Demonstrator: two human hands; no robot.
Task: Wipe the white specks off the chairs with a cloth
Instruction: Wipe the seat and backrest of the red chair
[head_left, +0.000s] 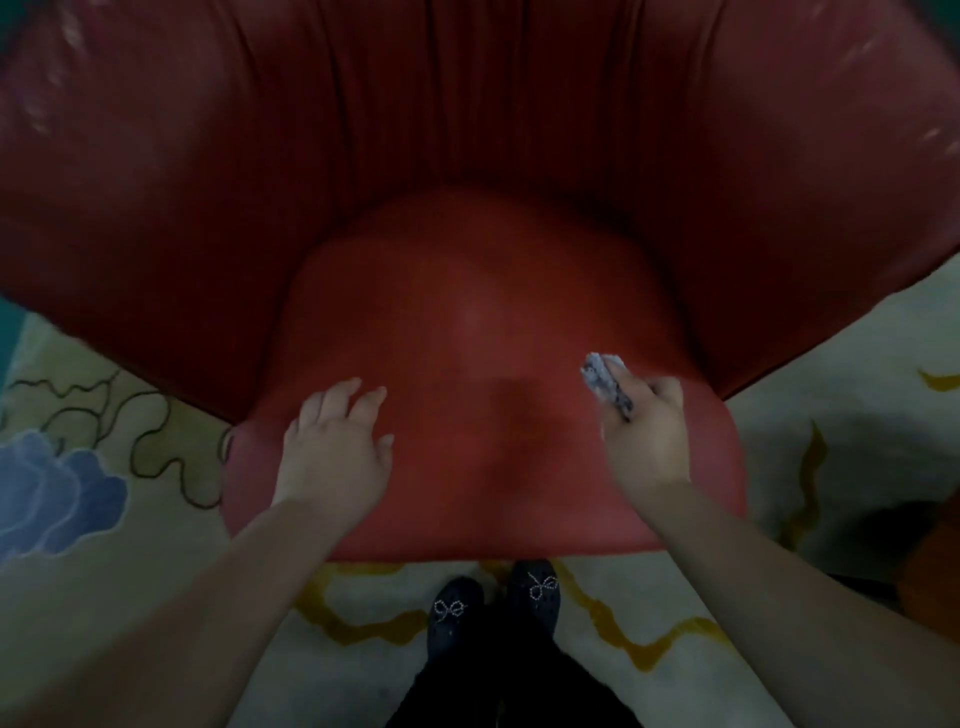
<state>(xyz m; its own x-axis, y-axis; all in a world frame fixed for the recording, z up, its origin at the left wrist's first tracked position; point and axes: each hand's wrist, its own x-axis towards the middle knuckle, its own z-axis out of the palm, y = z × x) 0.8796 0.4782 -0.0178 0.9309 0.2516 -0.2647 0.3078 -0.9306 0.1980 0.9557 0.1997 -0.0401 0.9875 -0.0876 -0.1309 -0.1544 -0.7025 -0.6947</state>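
A red leather armchair (478, 291) fills most of the head view, its rounded seat cushion reaching toward me. My right hand (647, 436) is closed around a small grey-and-white cloth (602, 379), which pokes out past the fingers over the seat's right side. My left hand (335, 447) rests on the seat's left front with fingers spread and nothing in it. Pale streaks show on the backrest's upper corners (41, 104); the blurred picture does not show whether they are specks or glare.
A cream carpet (104, 561) with blue, yellow and dark line patterns lies under the chair. My dark shoes (493, 597) with bow trims stand at the seat's front edge. An orange-brown object (930, 566) sits on the floor at the right.
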